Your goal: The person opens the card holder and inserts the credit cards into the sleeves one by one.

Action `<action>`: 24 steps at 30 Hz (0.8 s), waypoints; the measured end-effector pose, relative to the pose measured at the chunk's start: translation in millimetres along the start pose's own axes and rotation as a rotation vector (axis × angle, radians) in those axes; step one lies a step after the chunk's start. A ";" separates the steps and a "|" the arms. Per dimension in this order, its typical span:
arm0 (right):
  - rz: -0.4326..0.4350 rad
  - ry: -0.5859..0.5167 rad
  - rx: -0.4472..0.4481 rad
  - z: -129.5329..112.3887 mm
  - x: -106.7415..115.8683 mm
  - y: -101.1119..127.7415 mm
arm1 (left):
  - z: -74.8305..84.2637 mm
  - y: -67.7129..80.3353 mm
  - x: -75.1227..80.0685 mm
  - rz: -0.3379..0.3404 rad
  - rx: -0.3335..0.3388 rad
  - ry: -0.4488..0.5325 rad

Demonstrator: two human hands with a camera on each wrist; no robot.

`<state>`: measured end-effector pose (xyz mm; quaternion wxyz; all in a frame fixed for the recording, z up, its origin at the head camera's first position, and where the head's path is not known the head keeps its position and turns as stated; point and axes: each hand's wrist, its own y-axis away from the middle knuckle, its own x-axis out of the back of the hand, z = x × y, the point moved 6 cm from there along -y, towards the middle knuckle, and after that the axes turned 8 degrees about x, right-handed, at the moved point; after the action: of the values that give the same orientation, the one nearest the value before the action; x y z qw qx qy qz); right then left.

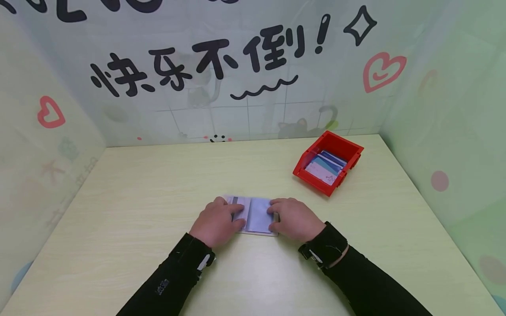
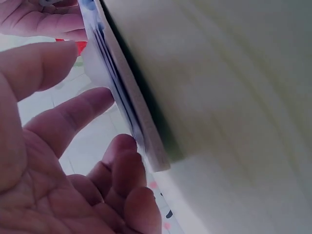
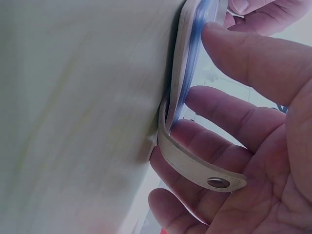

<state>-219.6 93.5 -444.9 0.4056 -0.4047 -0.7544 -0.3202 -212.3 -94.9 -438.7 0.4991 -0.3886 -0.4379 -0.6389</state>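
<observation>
An opened card holder (image 1: 261, 215) with clear bluish sleeves lies on the table in the head view. My left hand (image 1: 217, 221) is at its left side, thumb and forefinger resting on the left leaf. Fingertips of the left hand (image 2: 73, 141) touch the sleeve edges in the left wrist view. My right hand (image 1: 298, 219) rests along the right edge, with its thumb on the sleeves. A pale strap (image 3: 195, 168) with a metal snap sticks out from the holder across the right hand's fingers (image 3: 226, 114) in the right wrist view.
A red plastic bin (image 1: 314, 184) stands on the table at the back right, with several cards (image 1: 322, 170) in it. The light wooden table (image 1: 158, 188) meets a printed backdrop (image 1: 253, 118) behind and on both sides.
</observation>
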 end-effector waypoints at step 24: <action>0.084 -0.036 -0.047 24.3 37.6 5.2 | -7.0 -0.4 -0.8 -0.015 -0.142 -0.110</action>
<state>-236.6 128.8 -422.6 0.3954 -0.4512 -0.7363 -0.3129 -212.9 -101.3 -441.7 0.4405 -0.4542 -0.4212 -0.6498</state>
